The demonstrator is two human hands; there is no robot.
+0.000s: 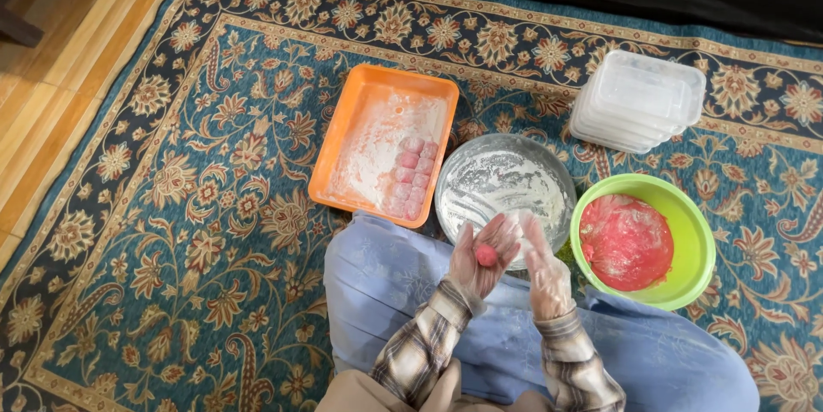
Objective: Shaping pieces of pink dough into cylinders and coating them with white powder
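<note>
Two gloved hands hover just on the near side of a round metal pan [504, 180], which serves here as the landmark for everything else. The left hand [482, 259] lies palm up with its fingers spread loosely, cradling a small pink dough ball [486, 255] in the hollow of the palm; the ball sits just at the pan's near rim. The right hand [545, 268] stands beside it, edge-on, fingers straight and close together, holding nothing and apart from the ball by a narrow gap. Both wear thin clear plastic gloves dusted with white, and plaid sleeves [424, 345] cover the forearms. The pan itself is coated inside with flour. Directly to the left of the pan, touching or nearly so, sits an orange rectangular tray [343, 133], floured too, with a row of pale pink dough pieces [411, 176] lined along the side closest to the pan. To the right of the pan, just beside it, stands a green bowl [696, 240] holding a mass of pink dough [626, 240]. Beyond the pan, up and to the right, rests a stack of clear plastic containers [639, 99]. All of it stands on a teal floral carpet [189, 232], and the person's light blue lap [386, 283] reaches the pan's near edge.
</note>
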